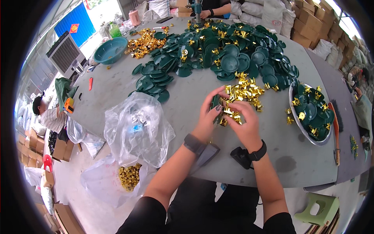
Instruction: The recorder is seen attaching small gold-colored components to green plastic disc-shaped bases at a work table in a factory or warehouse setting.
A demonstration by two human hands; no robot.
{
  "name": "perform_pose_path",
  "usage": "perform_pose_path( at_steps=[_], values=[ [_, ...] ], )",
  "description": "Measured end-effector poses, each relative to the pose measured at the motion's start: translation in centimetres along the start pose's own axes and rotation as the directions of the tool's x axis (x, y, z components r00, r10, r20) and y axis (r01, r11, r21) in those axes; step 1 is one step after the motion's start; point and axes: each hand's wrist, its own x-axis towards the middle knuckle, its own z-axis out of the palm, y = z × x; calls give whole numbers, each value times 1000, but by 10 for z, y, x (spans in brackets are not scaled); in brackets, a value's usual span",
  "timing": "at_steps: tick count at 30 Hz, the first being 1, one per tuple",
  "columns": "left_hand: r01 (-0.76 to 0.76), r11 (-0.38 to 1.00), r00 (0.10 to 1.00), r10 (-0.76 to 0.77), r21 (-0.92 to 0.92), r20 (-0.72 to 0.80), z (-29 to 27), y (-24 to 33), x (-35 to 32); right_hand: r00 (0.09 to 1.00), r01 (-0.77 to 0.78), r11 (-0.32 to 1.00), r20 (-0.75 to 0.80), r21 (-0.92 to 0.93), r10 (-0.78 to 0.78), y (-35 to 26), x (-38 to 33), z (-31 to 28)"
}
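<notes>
Near the front middle of the grey table, my left hand (pixel 208 115) is closed on a dark green plastic disc (pixel 215 102), held edge-on between thumb and fingers. My right hand (pixel 247 121) is just to its right, thumb and fingers curled toward each other; what they pinch, if anything, I cannot make out. Shiny gold clips (pixel 245 91) lie heaped just beyond both hands, with some showing between them. Behind these spreads a large pile of green discs (pixel 230 62), several with gold clips on them. At the right, a metal bowl (pixel 320 144) holds discs with gold clips.
A teal basin (pixel 111 50) stands far left beside orange-gold pieces (pixel 146 42). Clear plastic bags (pixel 136 121) lie at the left edge. A wooden-handled brush (pixel 337 144) is beyond the bowl. Another person's hand (pixel 205 14) is at a bench press (pixel 197 8). A green stool (pixel 321 208) stands lower right.
</notes>
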Motion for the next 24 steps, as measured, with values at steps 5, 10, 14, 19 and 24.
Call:
perform_pose_path(
  at_steps=[5,10,14,19,24],
  values=[
    [-14,1000,1000,14,-7,-6,2,5,-4,998,-57,991,24,122,54,3,-3,0],
    [-79,987,996,72,143,54,6,10,-5,999,30,999,38,-23,-30,1,-6,-4],
    [-13,998,1000,12,61,25,12,7,-3,992,116,983,72,-139,-106,2,-2,-10],
    [-89,984,996,85,151,37,6,-3,1,991,121,978,86,-171,-107,3,-1,-6],
    [-292,856,956,253,427,146,-6,-15,-8,855,-495,820,326,287,403,33,-10,-6]
  ],
)
